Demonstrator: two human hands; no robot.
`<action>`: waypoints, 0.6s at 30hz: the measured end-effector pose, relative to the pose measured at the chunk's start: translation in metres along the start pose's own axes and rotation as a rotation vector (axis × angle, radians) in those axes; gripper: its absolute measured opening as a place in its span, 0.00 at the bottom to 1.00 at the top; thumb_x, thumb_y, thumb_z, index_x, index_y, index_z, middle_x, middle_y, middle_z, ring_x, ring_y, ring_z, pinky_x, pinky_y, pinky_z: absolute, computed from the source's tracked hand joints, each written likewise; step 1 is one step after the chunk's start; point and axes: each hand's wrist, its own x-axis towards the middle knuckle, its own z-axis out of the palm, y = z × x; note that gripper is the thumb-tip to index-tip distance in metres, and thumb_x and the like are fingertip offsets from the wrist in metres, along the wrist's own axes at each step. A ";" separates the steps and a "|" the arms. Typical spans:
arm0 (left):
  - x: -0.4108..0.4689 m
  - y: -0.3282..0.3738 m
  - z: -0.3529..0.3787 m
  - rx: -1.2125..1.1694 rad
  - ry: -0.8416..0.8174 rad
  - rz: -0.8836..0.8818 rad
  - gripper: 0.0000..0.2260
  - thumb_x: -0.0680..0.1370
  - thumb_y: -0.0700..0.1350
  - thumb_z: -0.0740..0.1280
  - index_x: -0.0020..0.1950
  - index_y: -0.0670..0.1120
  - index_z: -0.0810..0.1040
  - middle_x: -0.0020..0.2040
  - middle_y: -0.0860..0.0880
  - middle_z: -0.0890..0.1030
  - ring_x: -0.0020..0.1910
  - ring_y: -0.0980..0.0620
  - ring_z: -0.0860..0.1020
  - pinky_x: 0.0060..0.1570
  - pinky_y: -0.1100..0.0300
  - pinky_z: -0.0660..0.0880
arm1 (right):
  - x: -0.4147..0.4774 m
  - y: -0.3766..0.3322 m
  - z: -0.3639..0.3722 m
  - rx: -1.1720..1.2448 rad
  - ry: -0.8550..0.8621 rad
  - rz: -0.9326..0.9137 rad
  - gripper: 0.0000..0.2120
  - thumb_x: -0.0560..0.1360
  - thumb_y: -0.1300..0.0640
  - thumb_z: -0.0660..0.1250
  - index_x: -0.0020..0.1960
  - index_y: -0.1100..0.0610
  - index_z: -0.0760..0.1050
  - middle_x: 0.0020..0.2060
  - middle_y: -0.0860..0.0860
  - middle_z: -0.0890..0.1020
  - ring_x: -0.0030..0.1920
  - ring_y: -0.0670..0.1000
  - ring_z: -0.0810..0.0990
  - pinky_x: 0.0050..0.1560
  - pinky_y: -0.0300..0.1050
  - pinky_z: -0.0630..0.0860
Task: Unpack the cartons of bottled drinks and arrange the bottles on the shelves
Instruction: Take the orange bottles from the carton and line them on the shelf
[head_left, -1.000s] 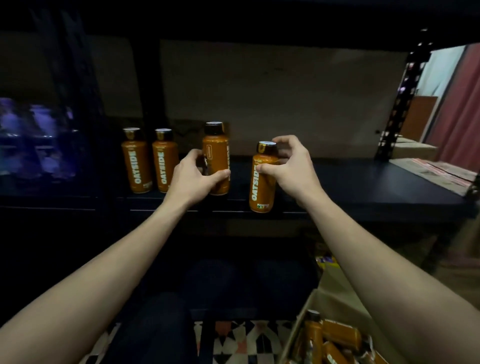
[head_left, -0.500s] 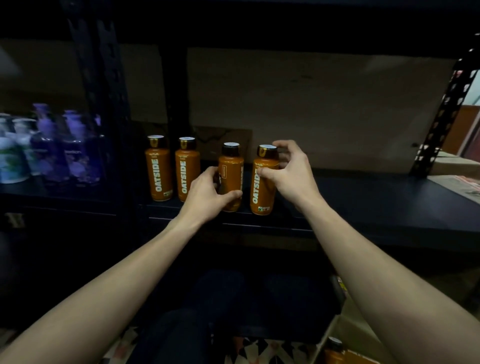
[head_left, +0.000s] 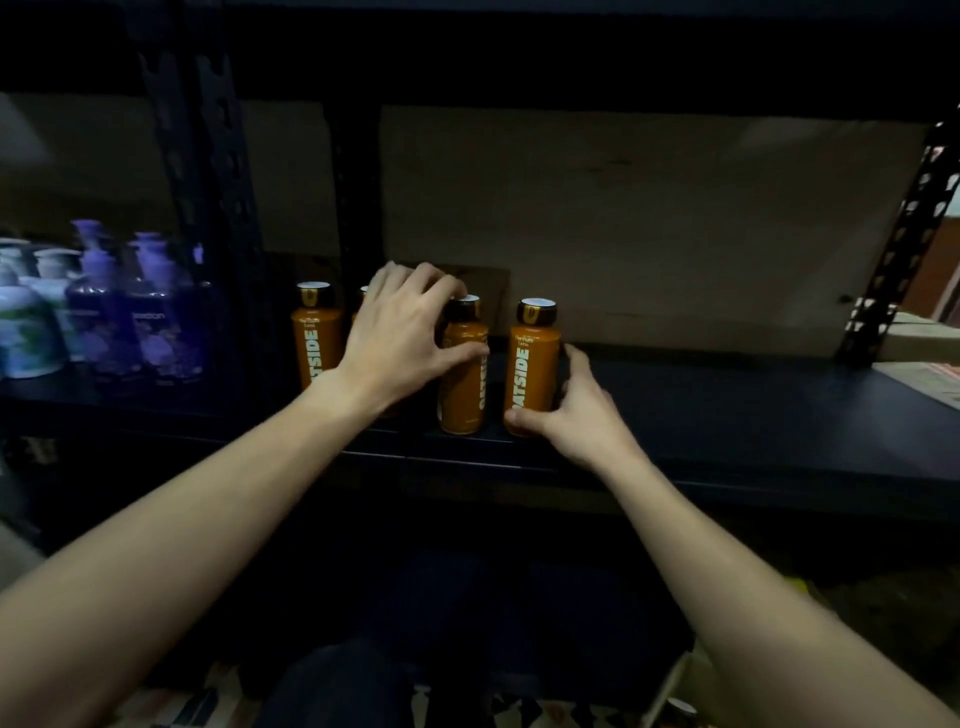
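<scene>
- Your left hand (head_left: 400, 338) wraps the third bottle (head_left: 462, 389) near its cap.
- Your right hand (head_left: 576, 410) holds the end bottle (head_left: 532, 364) low down.
- Both bottles stand side by side on the dark shelf (head_left: 727, 415).
- They look smooth and full, so probably heavy and slippery. Grip the middle.

The right hand (head_left: 576, 410) grips an orange bottle (head_left: 532, 374) whose label runs bottom to top in pale capitals. "ATSIDE" shows, and the first letter is hidden under the thumb. Two small lines above that word are too fine to read. The left hand (head_left: 400, 343) holds a second bottle (head_left: 462, 384); its vertical lettering is blurred and partly under the thumb, so it cannot be read. Just left of that hand's wrist, a third bottle (head_left: 316, 338) shows "TSIDE", the rest behind the wrist. Well left of the left hand, a purple bottle (head_left: 150, 322) carries one pale word, too blurred to read.
</scene>
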 end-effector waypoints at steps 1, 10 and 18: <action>0.002 -0.003 -0.001 0.021 -0.033 0.013 0.29 0.72 0.66 0.69 0.66 0.50 0.75 0.64 0.46 0.76 0.67 0.44 0.70 0.74 0.44 0.57 | -0.001 0.002 0.004 0.006 -0.002 0.015 0.50 0.71 0.52 0.79 0.81 0.51 0.50 0.75 0.53 0.69 0.73 0.55 0.70 0.70 0.51 0.69; 0.019 -0.021 -0.023 0.093 -0.250 0.042 0.27 0.73 0.62 0.70 0.69 0.54 0.72 0.68 0.51 0.75 0.74 0.46 0.63 0.73 0.36 0.40 | 0.009 -0.003 0.018 -0.012 -0.069 0.034 0.40 0.73 0.53 0.77 0.78 0.54 0.61 0.72 0.53 0.73 0.70 0.53 0.74 0.68 0.49 0.71; 0.021 -0.031 -0.024 0.039 -0.338 -0.059 0.29 0.73 0.57 0.73 0.72 0.53 0.69 0.68 0.51 0.75 0.75 0.48 0.64 0.74 0.39 0.37 | 0.012 0.000 0.028 -0.043 -0.078 0.009 0.38 0.72 0.54 0.78 0.77 0.54 0.64 0.69 0.52 0.75 0.68 0.52 0.75 0.66 0.47 0.72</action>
